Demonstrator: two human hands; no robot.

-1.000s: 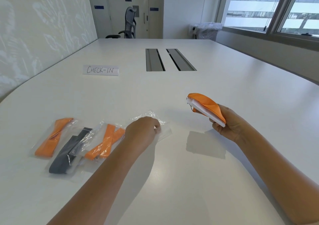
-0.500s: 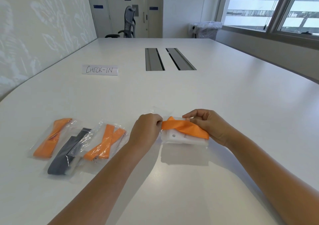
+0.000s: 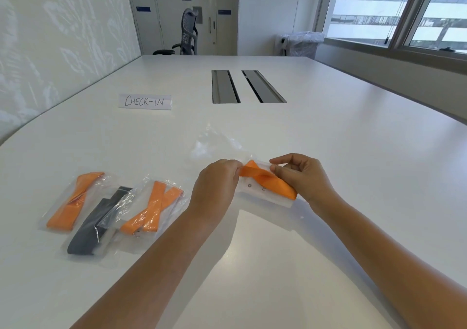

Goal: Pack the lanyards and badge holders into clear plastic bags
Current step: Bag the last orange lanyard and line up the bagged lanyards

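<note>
The orange lanyard point(image 3: 267, 182), folded over a white badge holder point(image 3: 260, 194), is held just above the surface point(image 3: 328, 151) between the two hands. Compared with half a second ago, the bundle has been lifted slightly and its near end now sits at the mouth of the clear bag point(image 3: 214, 144), which has risen off the surface behind the hands; a second ago the bundle was held well to the right, apart from the bag. The bag's edge is pinched by the curled fingers of the left hand point(image 3: 217, 184), and the lanyard and holder are gripped by the right hand point(image 3: 300, 177).

"CHECK-IN" is handwritten on a white card point(image 3: 145, 101) standing farther back. Small marks are printed on the badge holder but cannot be read.

To the left, three filled bags lie side by side, partly overlapping: one with an orange lanyard point(image 3: 74, 202), one with a dark grey lanyard point(image 3: 97, 223), and one with another orange lanyard point(image 3: 151, 207).
</note>
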